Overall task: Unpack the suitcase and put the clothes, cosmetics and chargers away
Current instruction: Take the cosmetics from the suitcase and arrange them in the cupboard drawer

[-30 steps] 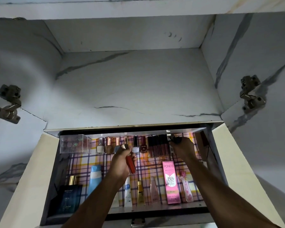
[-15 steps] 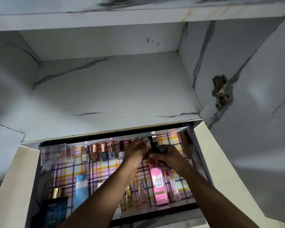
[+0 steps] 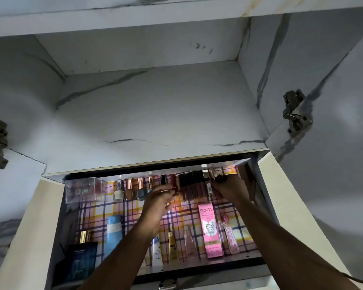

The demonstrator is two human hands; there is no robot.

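Open drawer point(image 3: 258, 259) with a plaid liner, under a marble-look cabinet shelf point(image 3: 155, 114). Everything below is placed relative to the pink Pond's BB cream box point(image 3: 211, 230).

Far left of the box, at the drawer's near edge: dark blue perfume box point(image 3: 80, 262), a gold-capped bottle point(image 3: 84, 237) just behind it. Up-left at the back: clear plastic case point(image 3: 86, 189) of small round items. Blue tube point(image 3: 113, 235) lies left of the box, nearer than the case.

Back row, up-left of the box: nail polish bottles point(image 3: 129, 189) standing side by side, then dark lip-gloss tubes point(image 3: 190, 186) directly behind the box.

Left hand point(image 3: 158, 206) is left of the box, fingers loosely extended toward the back row — fingertips at a reddish tube point(image 3: 175, 185); cannot tell if they actually pinch it.

Just left of the box, near edge: white tube point(image 3: 156, 251), gold-capped tube point(image 3: 172, 248), clear pinkish bottle point(image 3: 188, 241).

Right hand point(image 3: 232, 188) is up-right of the box at the back row, fingers curled round a small black item point(image 3: 220, 178) — type unclear.

Pink-printed tube point(image 3: 230, 235) lies just right of the box.
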